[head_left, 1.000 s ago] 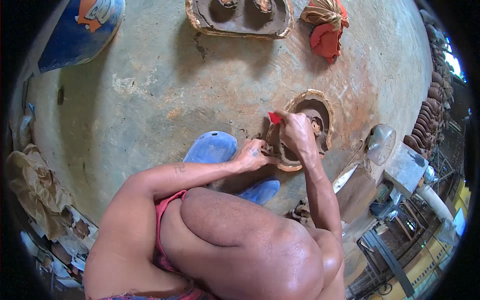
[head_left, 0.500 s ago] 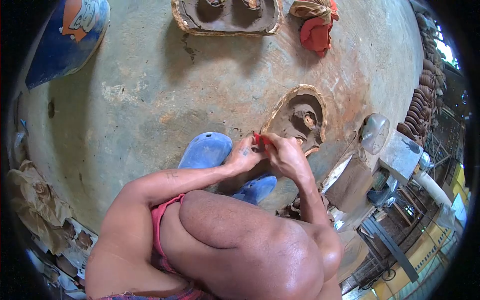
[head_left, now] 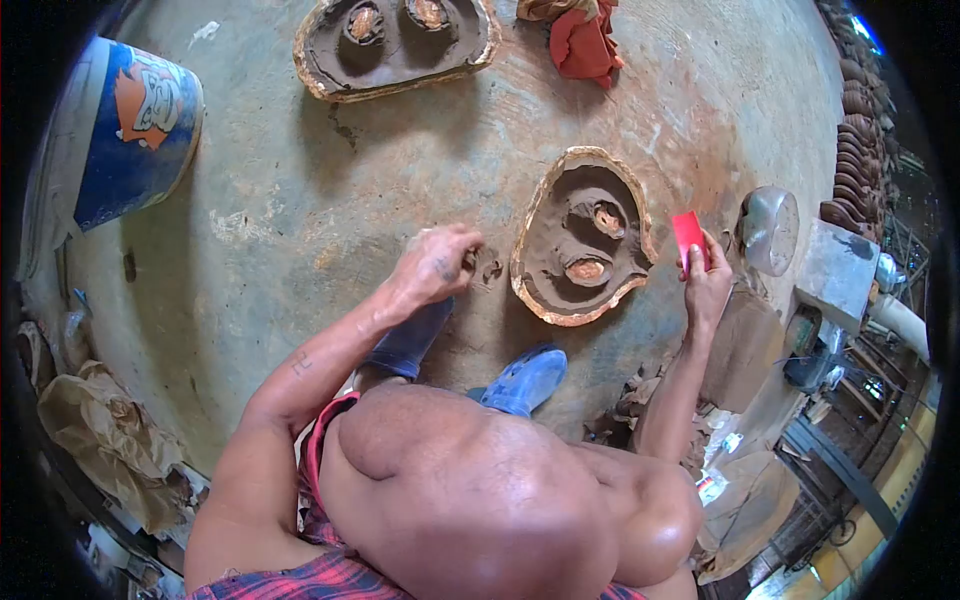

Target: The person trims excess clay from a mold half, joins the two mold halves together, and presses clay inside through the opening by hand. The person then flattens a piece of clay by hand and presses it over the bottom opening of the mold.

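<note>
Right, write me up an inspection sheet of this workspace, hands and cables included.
Surface: stained, scuffed floor, dark crumbs near the left hand.
Job's things: near mould, pale-rimmed, dark clay-like lining, two raised rounds inside; red card, clear of the mould.
Clutter: far mould, red cloth and blue bucket, set apart from the near mould.
Left hand: fingers curled, dark bits at the fingertips; grip unclear.
Right hand: holds the red card upright.
Cables: nothing seen.
Surroundings: stacked brown pieces and pale block at right; crumpled sheet at left.
</note>
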`<state>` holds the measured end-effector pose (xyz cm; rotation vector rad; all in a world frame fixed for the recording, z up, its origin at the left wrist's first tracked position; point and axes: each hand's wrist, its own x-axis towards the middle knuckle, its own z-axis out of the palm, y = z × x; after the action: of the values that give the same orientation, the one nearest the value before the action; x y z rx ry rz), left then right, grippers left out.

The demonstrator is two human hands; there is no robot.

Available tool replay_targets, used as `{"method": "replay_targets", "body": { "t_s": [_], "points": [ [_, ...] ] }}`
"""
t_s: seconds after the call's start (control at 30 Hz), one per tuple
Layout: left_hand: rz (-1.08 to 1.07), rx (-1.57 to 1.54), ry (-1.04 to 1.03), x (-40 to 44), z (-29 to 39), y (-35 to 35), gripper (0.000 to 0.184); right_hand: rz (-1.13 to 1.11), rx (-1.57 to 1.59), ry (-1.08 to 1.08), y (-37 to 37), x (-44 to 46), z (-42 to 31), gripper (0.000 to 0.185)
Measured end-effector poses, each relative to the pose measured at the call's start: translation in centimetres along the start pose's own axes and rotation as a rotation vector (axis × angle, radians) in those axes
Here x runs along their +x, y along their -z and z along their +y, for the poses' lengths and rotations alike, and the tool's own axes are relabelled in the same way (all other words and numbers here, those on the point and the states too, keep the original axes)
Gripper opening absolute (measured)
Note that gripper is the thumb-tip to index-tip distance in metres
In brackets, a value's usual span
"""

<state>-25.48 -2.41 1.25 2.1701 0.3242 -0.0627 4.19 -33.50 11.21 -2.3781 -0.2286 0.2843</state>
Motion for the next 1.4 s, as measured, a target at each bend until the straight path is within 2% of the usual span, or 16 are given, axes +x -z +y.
{"method": "replay_targets", "body": {
  "t_s": [0.03, 0.37, 0.43, 0.5, 0.6, 0.63, 0.7, 0.83, 0.97, 1.03, 1.1, 1.17, 1.23, 1.3, 1.37, 1.4],
  "points": [
    [-0.118, 0.099, -0.028, 0.1, 0.2, -0.3, 0.033, 0.004, 0.017, -0.002, 0.2, 0.7, 1.4, 0.031],
    [-0.085, 0.275, -0.123, -0.1, 1.6, -5.2, 0.028, 0.421, -0.261, 0.037, -0.4, 4.3, 10.4, 0.041],
    [-0.08, 0.186, -0.01, -0.3, 2.0, -4.3, 0.033, 0.331, -0.266, -0.138, -0.2, 3.8, 10.2, 0.051],
    [-0.101, 0.161, 0.12, -0.4, 2.1, -2.9, 0.033, 0.689, -0.531, 0.227, -0.6, 1.8, 9.5, 0.057],
    [0.027, -0.259, 0.078, -0.5, 2.2, 0.1, 0.018, 0.416, 0.209, 0.08, 0.0, -4.6, -1.4, 0.059],
    [0.015, -0.244, 0.069, 0.1, 3.4, 0.9, 0.018, 0.346, 0.263, 0.232, -0.8, -6.3, -2.8, 0.06],
    [-0.278, -0.94, 0.46, 1.4, 7.9, 3.4, 0.023, 0.156, 0.12, 0.603, -2.4, -10.0, -6.4, 0.069],
    [-0.56, -1.397, 0.343, 3.8, 13.6, 0.4, 0.03, -0.003, 0.224, 0.843, -5.1, -13.7, -8.7, 0.065],
    [-0.834, -1.381, 0.246, 5.3, 15.9, -2.4, 0.034, 0.064, 0.136, 0.876, -3.6, -14.7, -5.6, 0.05],
    [-1.06, -1.339, 0.068, 5.8, 17.6, -4.3, 0.064, 0.124, 0.11, 0.912, -1.3, -15.3, -4.7, 0.044],
    [-1.183, -1.546, 0.173, 6.0, 20.5, -6.2, 0.08, 0.238, 0.074, 0.822, 0.6, -16.7, -2.8, 0.042],
    [-1.4, -1.471, 0.212, 6.2, 21.7, -7.7, 0.096, 0.411, 0.137, 0.423, 3.3, -18.7, -0.2, 0.035],
    [-1.431, -1.225, 0.121, 4.1, 21.6, -9.1, 0.093, 0.657, 0.222, 0.12, 7.3, -19.8, 0.5, 0.025],
    [-1.618, -0.98, -0.014, 3.0, 19.1, -10.4, 0.091, 0.968, -0.218, 0.074, 13.7, -21.6, 4.2, 0.023],
    [-1.679, -0.87, 0.19, 1.4, 16.3, -10.9, 0.079, 1.297, -0.596, -0.065, 18.9, -23.9, 6.3, 0.029],
    [-1.633, -0.804, 0.335, 0.7, 14.7, -11.0, 0.076, 1.293, -0.603, -0.075, 20.7, -25.1, 8.8, 0.029]
  ]
}}
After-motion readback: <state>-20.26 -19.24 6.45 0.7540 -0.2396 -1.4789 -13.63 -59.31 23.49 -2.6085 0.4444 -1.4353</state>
